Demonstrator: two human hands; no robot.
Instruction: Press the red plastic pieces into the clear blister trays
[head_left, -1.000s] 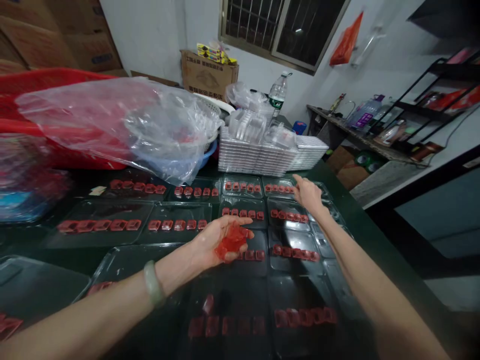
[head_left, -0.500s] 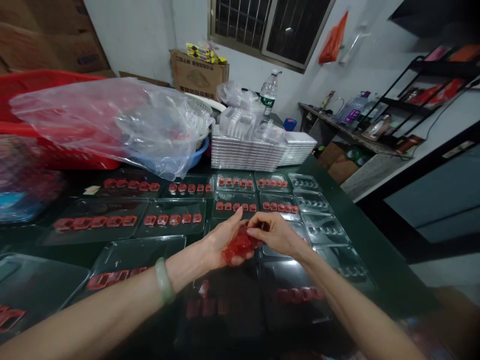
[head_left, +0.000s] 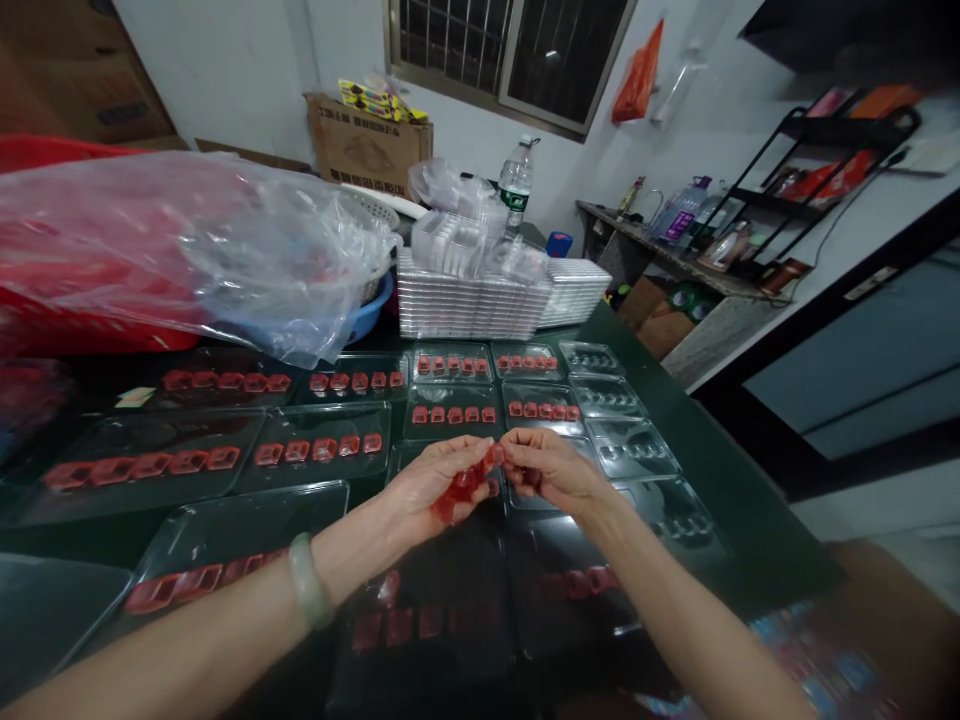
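Note:
My left hand (head_left: 429,482) is closed around several translucent red plastic pieces (head_left: 456,494). One small red piece (head_left: 495,457) is at the fingertips of both hands, pinched by my right hand (head_left: 553,468) and also touching my left thumb. Beneath and around the hands lie rows of clear plastic trays (head_left: 442,391). Many of them hold a line of red pieces (head_left: 325,450), while the trays at the right (head_left: 636,450) show only bare clear bumps. A loose red piece (head_left: 388,588) lies above a row in the dark tray below my hands.
Stacked clear trays (head_left: 472,305) stand at the table's back, near a water bottle (head_left: 516,185). To the left, a plastic bag (head_left: 262,240) covers a red basket (head_left: 142,330) and a blue basin (head_left: 367,320). A shelf rack (head_left: 814,190) is against the right wall.
The left hand has closed more around its red pieces, and one piece has come up between the fingertips of both hands. The camera view has shifted slightly to the right.

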